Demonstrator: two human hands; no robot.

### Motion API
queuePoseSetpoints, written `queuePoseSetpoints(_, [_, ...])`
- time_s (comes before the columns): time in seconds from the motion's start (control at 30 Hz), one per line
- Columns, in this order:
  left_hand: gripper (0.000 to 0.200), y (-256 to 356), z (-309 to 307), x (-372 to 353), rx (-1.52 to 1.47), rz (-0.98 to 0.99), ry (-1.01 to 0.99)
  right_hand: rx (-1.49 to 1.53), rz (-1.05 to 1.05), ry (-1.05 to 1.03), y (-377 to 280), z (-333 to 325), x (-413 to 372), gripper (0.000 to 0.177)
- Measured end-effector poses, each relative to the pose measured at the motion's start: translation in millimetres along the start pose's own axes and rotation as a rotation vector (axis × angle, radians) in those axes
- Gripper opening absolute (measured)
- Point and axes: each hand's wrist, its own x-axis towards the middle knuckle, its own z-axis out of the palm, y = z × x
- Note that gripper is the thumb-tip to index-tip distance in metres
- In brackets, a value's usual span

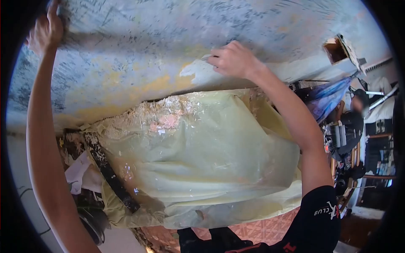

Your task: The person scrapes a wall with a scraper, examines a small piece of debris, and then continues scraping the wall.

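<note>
My right hand (233,60) is pressed to a mottled grey and yellow wall (139,46), its fingers closed around a small pale scraper (208,57) of which only the tip shows. The tip meets a white patch of bared plaster (198,74). My left hand (47,30) is braced against the same wall at the upper left with the arm stretched out, and nothing shows in it. Below the wall a yellowish plastic sheet (211,160) covers something bulky. Paint flakes and dust (162,116) lie along its upper edge.
A dark, paint-spattered bar (110,173) and crumpled white cloth (82,170) lie left of the sheet. At the right a person sits (352,126) among blue sheeting (327,99) and shelves. A square hole (335,49) opens in the wall. Patterned pink flooring (261,230) shows below.
</note>
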Motion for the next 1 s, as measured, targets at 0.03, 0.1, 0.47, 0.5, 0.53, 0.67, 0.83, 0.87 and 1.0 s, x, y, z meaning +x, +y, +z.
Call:
queuePoseSetpoints(0.03, [0.07, 13.8, -7.1, -0.9, -0.074, 0.003, 0.016, -0.01, -0.003, -0.014, -0.4, -3.7, 1.7, 0.009])
queuePoseSetpoints(0.1, [0.07, 31.0, -16.3, -2.7, -0.13, 0.025, 0.03, -0.016, 0.0, 0.022, -10.1, -22.1, 0.0, 0.011])
queuePoseSetpoints(0.47, [0.068, 36.7, -18.6, 0.3, -0.175, 0.024, 0.034, 0.063, 0.182, 0.025, -7.5, 1.6, 4.1, 0.01])
queuePoseSetpoints(0.5, [0.068, 38.0, -17.6, -1.7, -0.177, 0.022, 0.029, 0.056, 0.171, 0.003, -2.7, 5.2, 4.8, 0.009])
queuePoseSetpoints(0.53, [0.068, 39.5, -18.0, -0.6, -0.182, 0.023, 0.032, 0.04, 0.16, -0.012, 2.1, 6.2, 5.9, 0.009])
queuePoseSetpoints(0.67, [0.068, 37.7, -18.2, -0.9, -0.178, 0.021, 0.03, 0.056, 0.151, 0.067, -4.7, -5.1, 3.6, 0.007])
queuePoseSetpoints(0.83, [0.067, 42.7, -22.7, 1.3, -0.19, 0.028, 0.041, -0.038, 0.072, -0.035, -11.3, 18.8, 5.4, 0.007])
queuePoseSetpoints(0.87, [0.067, 40.6, -23.5, 0.2, -0.185, 0.032, 0.041, -0.03, 0.083, 0.022, -13.0, 15.5, 7.9, 0.007])
queuePoseSetpoints(1.0, [0.067, 43.3, -22.4, -2.6, -0.183, 0.023, 0.025, -0.025, 0.074, 0.034, -7.2, 10.8, 8.2, 0.008])
